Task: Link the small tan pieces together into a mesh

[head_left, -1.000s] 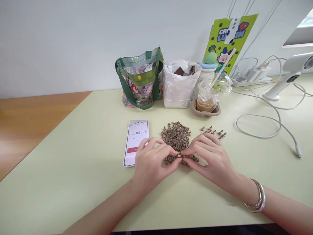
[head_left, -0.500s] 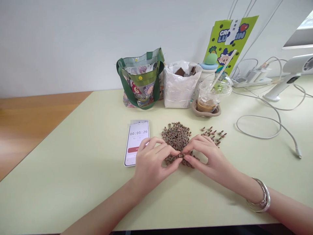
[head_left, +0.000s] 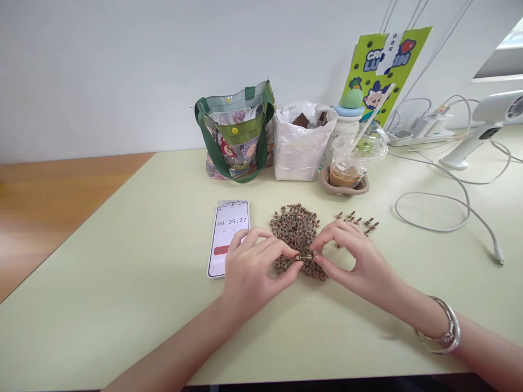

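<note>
A small brass-coloured screw (head_left: 304, 257) lies level between my hands, over the near side of a heaped pile of similar screws (head_left: 296, 228). My left hand (head_left: 257, 267) pinches its left end between thumb and index finger. At the other tip of the screw is my right hand (head_left: 353, 261), thumb and index finger drawn close together; whatever sits between those fingertips is too small to make out. Behind my right hand, a looser group of screws (head_left: 351, 219) is partly covered by it.
Beside my left hand lies a phone (head_left: 229, 234) running a timer. Along the back stand a green-handled bag (head_left: 237, 136), a white bag (head_left: 298, 147), a plastic cup (head_left: 347, 163) in a cardboard holder, and a bottle. A white cable (head_left: 433, 226) curls at the right.
My right hand has shifted slightly right, away from my left fingertips, and the screw's threaded shank now shows between them. My left hand has barely moved.
</note>
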`<move>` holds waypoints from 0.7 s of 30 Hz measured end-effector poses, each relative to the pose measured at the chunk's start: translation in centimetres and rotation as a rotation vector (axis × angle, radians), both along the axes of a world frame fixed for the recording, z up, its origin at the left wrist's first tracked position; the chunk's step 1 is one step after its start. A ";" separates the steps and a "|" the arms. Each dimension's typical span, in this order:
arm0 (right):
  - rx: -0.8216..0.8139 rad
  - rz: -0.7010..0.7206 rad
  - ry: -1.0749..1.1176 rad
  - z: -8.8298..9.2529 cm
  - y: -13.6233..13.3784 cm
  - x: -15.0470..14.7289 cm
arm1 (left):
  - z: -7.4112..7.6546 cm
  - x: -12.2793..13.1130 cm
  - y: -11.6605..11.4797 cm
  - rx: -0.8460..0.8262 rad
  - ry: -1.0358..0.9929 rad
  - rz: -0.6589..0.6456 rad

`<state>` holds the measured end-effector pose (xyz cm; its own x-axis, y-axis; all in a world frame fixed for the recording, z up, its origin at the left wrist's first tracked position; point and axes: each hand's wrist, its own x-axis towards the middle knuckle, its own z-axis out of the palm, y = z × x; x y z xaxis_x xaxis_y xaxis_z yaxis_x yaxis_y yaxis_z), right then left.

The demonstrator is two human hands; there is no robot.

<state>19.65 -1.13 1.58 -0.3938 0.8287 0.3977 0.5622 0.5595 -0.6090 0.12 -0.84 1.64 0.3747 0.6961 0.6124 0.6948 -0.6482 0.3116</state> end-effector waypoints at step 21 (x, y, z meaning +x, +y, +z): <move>-0.166 0.033 0.038 -0.8 0.0 -0.2 | -0.4 0.0 0.1 0.068 -0.039 -0.053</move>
